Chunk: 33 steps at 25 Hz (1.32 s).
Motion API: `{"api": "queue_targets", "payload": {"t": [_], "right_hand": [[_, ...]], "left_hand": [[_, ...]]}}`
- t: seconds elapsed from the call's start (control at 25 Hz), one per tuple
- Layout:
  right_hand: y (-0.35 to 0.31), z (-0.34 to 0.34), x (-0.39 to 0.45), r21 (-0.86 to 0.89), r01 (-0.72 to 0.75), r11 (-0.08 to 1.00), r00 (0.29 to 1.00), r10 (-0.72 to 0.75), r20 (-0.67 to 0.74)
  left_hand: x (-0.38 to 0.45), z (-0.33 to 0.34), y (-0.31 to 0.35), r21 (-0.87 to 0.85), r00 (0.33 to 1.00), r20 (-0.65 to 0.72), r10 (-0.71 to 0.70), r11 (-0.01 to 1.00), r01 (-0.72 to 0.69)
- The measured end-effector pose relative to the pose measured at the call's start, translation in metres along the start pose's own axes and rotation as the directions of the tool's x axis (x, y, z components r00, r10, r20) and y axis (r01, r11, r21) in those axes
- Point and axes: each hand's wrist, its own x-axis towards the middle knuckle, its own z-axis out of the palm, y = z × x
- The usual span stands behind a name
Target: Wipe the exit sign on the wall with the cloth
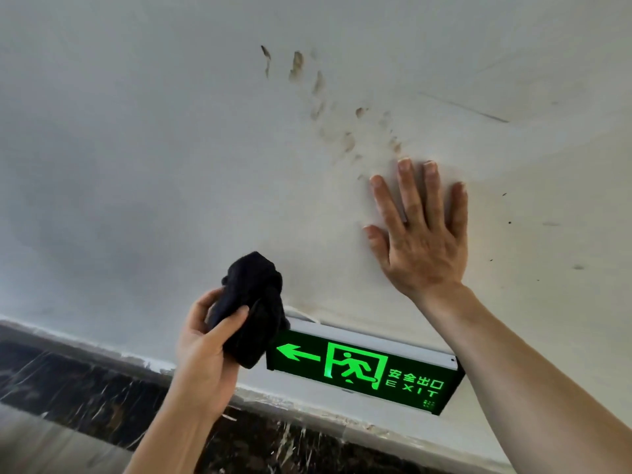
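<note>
White painted wall [171, 148] fills most of the head view, scuffed with brownish smudges [318, 97] in its upper middle and a few dark specks toward its right side. Along the wall's lower edge runs a band of dark marble trim [85, 388] with pale veins and paint splatter on it.

Mounted low on the wall, just above that trim, is the exit sign [362, 367], a slim box with a white top edge and a lit green face showing a left-pointing arrow, a running figure, Chinese characters and the word EXIT.

Above the sign's right half, the right hand [422, 234] lies flat against the wall, fingers spread and extended, holding nothing; its bare forearm crosses in front of the sign's right end.

At the sign's left end, the left hand [205, 343] is closed around a bunched black cloth [254, 309], thumb pressed across its front. The cloth overlaps the sign's upper left corner in view; whether it touches the sign cannot be told.
</note>
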Motion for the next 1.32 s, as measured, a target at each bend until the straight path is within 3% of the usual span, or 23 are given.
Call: {"api": "queue_targets", "payload": {"t": [0.12, 0.2, 0.28, 0.52, 0.88, 1.12, 1.32], "right_hand": [[0.000, 0.002, 0.001, 0.010, 0.004, 1.000, 0.999, -0.003, -0.039], [-0.001, 0.003, 0.000, 0.005, 0.002, 1.000, 0.999, -0.001, -0.048], [0.000, 0.004, 0.001, -0.018, -0.003, 1.000, 0.998, 0.002, -0.056], [-0.001, 0.009, -0.001, -0.047, -0.012, 0.999, 0.997, 0.009, -0.075], [-0.001, 0.012, 0.001, -0.095, -0.016, 0.995, 0.992, 0.004, -0.124], [-0.001, 0.015, -0.001, -0.110, -0.021, 0.994, 0.992, 0.007, -0.127], [0.000, 0.015, -0.001, -0.094, -0.021, 0.995, 0.995, 0.012, -0.098]], "left_hand": [[0.023, -0.016, 0.000, 0.377, 0.969, -0.112, 0.218, 0.912, -0.162], [0.031, -0.023, -0.017, 0.623, 0.946, -0.129, 0.297, 0.766, -0.155], [0.037, -0.028, -0.041, 0.739, 0.944, -0.123, 0.308, 0.663, -0.120], [0.048, -0.029, -0.089, 0.780, 0.955, -0.035, 0.295, 0.605, -0.158], [0.054, -0.045, -0.115, 0.719, 0.964, -0.238, 0.122, 0.690, 0.091], [0.064, -0.052, -0.119, 0.714, 0.966, -0.248, 0.073, 0.688, 0.131], [0.060, -0.071, -0.133, 0.705, 0.954, -0.290, -0.073, 0.657, 0.265]]}}
